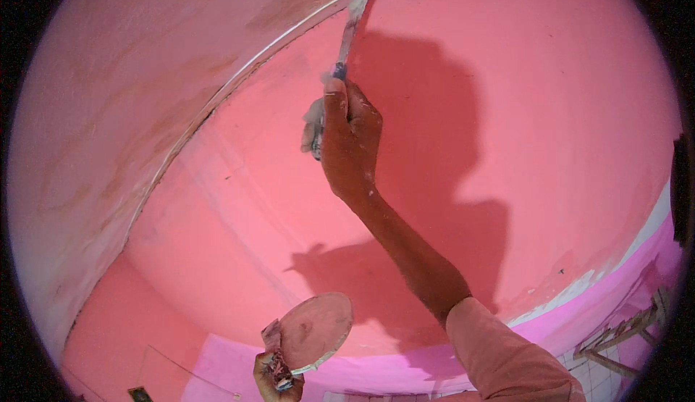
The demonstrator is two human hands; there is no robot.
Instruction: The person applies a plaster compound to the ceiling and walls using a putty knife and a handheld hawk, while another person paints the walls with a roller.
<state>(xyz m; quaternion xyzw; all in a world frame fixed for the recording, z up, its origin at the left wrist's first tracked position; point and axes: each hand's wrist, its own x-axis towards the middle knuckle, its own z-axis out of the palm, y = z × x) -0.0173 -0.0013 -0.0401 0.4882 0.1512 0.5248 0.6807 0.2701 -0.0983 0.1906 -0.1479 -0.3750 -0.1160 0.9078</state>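
My right hand (352, 137) is raised at arm's length, its fingers wrapped round the handle of a long putty knife (353, 19). The knife's pale-smeared blade points up, its tip at the white-lined seam (289, 32) between wall and ceiling. Pale filler smudges show on my fingers. Low in the view, my left hand (275, 380) is closed on the coated grip of a round palette (316, 329). The palette's flat face looks pinkish, with a pale, crusted rim. A broad coral-pink wall (579, 112) lies behind both hands.
The blotchy ceiling (130, 98) slopes across the upper left. A bright magenta band (550, 329) runs along the lower wall under a rough white strip (579, 286). At the lower right stands a wooden frame (615, 344), perhaps a ladder, by a tiled surface. Shadows fall on the wall.
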